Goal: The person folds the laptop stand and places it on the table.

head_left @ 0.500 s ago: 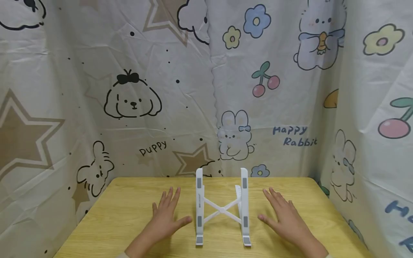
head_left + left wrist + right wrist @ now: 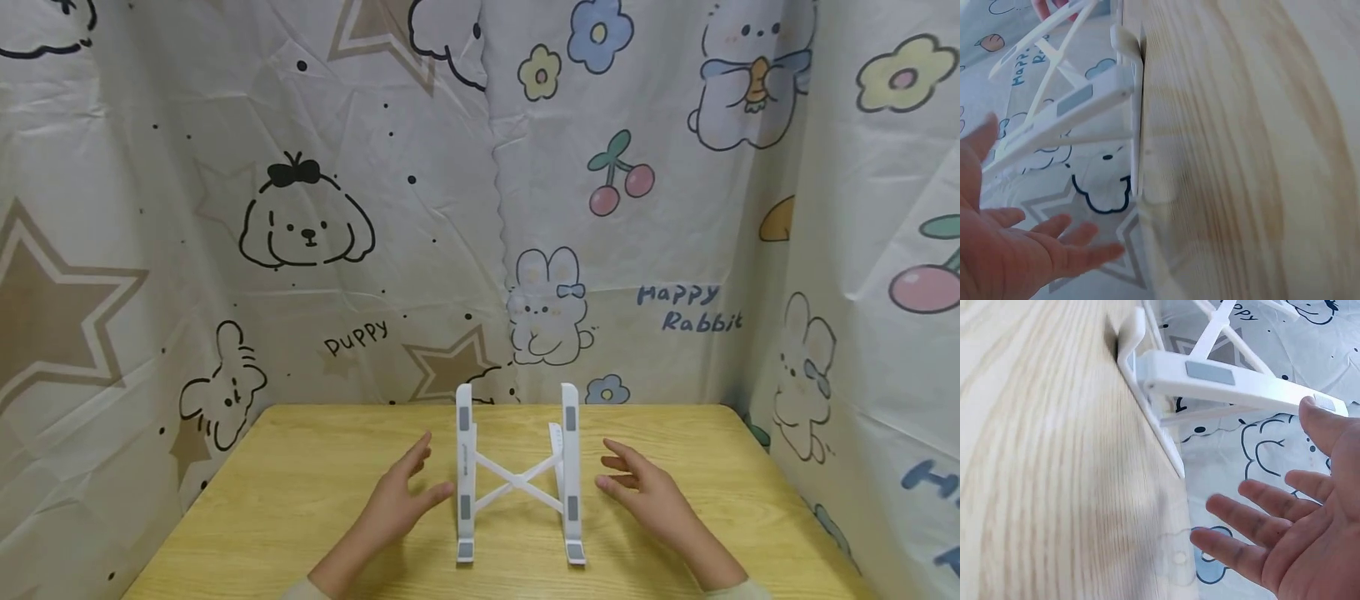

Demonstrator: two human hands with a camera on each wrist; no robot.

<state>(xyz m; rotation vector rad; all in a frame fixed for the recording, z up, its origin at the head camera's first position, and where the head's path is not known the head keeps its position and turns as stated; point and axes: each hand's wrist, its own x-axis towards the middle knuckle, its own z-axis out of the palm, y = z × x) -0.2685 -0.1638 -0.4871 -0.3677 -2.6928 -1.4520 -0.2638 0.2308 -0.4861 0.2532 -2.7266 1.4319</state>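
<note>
A white folding laptop stand (image 2: 519, 481) stands unfolded on the wooden table, its two side rails joined by an X-shaped brace and dotted with grey pads. To its left is my left hand (image 2: 395, 498), palm turned inward, thumb tip close by the left rail. My right hand (image 2: 647, 492) faces the other rail from the right, a small gap between them. Both hands hold nothing. In the left wrist view the fingers (image 2: 1079, 253) are extended below the stand's arm. The right wrist view has the thumb overlapping the rail (image 2: 1235, 381), the other fingers spread and relaxed.
The light wooden table (image 2: 300, 467) reaches back to a hanging cloth (image 2: 435, 275) printed with puppies, rabbits, stars and flowers. This cloth also encloses the left and right sides.
Both hands have turned from palms down to palms facing inward, on either side of the stand. The stand stays in place; the head view has tilted slightly downward.
</note>
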